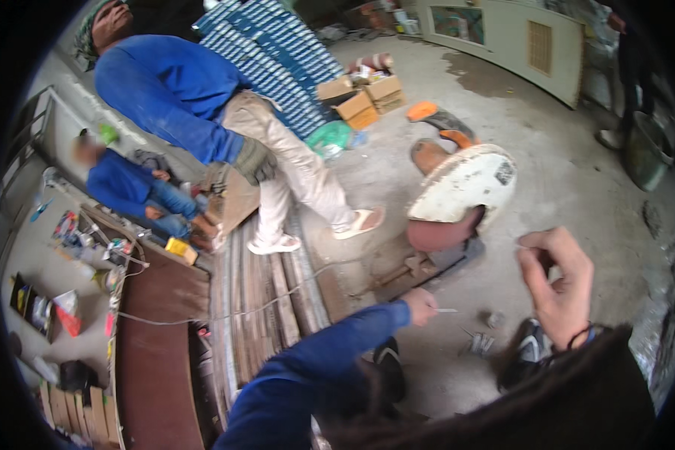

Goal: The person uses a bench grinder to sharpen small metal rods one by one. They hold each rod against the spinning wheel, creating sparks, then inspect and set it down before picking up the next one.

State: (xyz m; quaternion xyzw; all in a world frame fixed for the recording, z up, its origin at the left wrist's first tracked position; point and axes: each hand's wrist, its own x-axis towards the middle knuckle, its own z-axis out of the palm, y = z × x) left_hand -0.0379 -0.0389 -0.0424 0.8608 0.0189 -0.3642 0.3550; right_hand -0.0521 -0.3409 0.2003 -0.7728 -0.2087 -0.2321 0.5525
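My left hand (pixel 420 306), at the end of a blue sleeve, is closed on a thin pale rod (pixel 446 310) that points right over the floor. My right hand (pixel 559 285) is raised to the right of it, thumb and forefinger pinched together. Whatever lies in that pinch is too small to make out. Beyond my hands stands a chop saw with a worn white guard (pixel 457 184), a reddish-brown disc (pixel 439 234) and an orange handle (pixel 457 138). Several thin metal pieces (pixel 480 343) lie on the floor between my shoes, near a small round clear object (pixel 496 319).
A person (pixel 172 90) in blue, wearing a glove, steps past at left; another person (pixel 124 180) sits behind. Long metal bars (pixel 266 289) lie left of my arm, beside a brown panel (pixel 161 352). A cable (pixel 277 296) crosses them. Cardboard boxes (pixel 356 110) stand farther back.
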